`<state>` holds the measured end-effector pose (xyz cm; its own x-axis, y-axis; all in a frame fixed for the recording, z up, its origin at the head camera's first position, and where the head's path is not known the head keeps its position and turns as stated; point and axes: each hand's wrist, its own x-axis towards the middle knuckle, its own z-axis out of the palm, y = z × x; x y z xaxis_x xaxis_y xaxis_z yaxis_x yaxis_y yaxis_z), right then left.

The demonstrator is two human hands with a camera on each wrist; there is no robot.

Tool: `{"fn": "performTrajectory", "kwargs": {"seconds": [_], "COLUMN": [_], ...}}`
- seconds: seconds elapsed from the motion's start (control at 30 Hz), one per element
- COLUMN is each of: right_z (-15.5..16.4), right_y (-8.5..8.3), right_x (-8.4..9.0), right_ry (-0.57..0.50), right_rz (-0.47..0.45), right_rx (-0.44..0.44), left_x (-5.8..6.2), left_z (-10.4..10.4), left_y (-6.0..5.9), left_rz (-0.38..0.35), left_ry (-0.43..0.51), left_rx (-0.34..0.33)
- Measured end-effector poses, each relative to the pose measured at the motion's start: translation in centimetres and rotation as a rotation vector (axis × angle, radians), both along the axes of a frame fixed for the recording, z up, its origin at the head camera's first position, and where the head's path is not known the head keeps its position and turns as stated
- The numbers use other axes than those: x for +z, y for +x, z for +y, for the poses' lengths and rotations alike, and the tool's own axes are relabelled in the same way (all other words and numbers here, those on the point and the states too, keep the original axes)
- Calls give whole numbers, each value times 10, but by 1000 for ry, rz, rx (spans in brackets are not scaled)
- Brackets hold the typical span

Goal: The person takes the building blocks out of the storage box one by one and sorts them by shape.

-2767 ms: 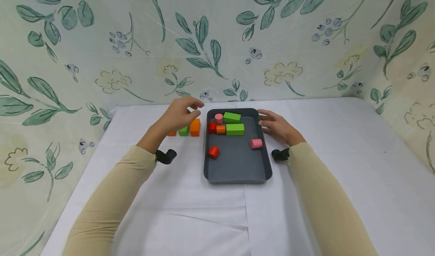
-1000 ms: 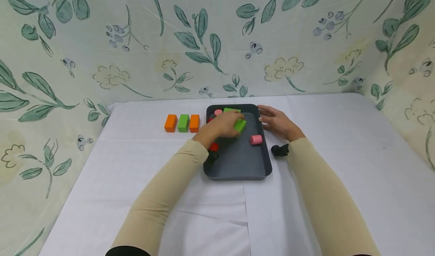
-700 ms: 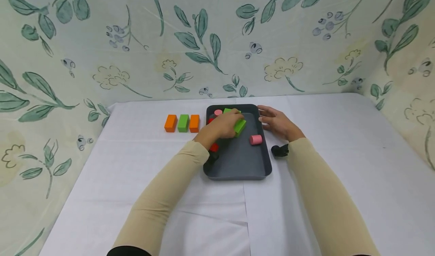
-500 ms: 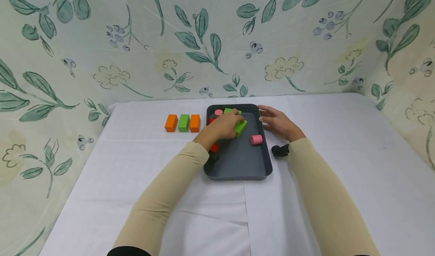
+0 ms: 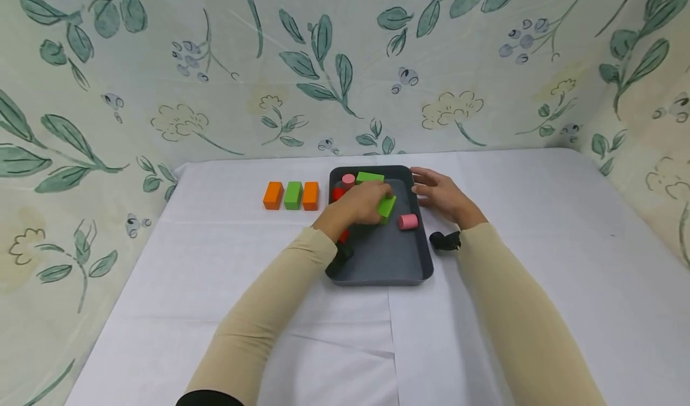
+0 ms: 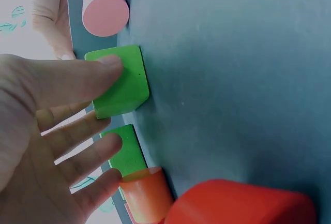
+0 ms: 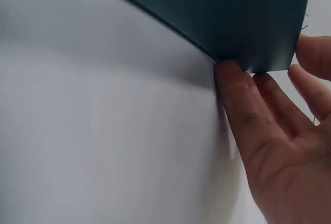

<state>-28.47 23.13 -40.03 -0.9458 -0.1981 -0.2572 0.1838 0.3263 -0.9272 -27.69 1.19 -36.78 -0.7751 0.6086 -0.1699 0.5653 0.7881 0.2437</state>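
Over the grey tray point(image 5: 377, 274), left hand point(image 5: 362, 205) pinches a green block point(image 5: 386, 206) (pick-up step); right hand point(image 5: 442, 195), fingers straight, steadies the rim. Next move probably calls for lifting it clear toward the tabletop row point(image 5: 293, 195).

The left hand point(image 5: 362, 203) hides most of the red block point(image 5: 343, 236).

Pretty cozy little setup: a table covered with a white cloth point(image 5: 539, 262) that has a few creases and what looks like a seam running down the front middle. A pale fabric backdrop point(image 5: 345, 64) printed with green leaves, cream flowers and small blue-grey berries wraps around the back and both sides, meeting the table right at its edges. Lighting is soft and even, with barely any shadows.
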Motion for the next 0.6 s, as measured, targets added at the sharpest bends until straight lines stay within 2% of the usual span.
{"fn": "performTrajectory", "kwargs": {"seconds": [0.2, 0.6], "right_z": [-3, 1], "right_y": [6, 15], "right_x": [3, -6], "right_ry": [20, -18], "right_rz": [22, 69], "right_rx": [-17, 66], "left_x": [0, 0], "left_z": [0, -1], "left_y": [5, 7], "left_rz": [-7, -27], "left_ry": [6, 11], "left_rx": [20, 33]}}
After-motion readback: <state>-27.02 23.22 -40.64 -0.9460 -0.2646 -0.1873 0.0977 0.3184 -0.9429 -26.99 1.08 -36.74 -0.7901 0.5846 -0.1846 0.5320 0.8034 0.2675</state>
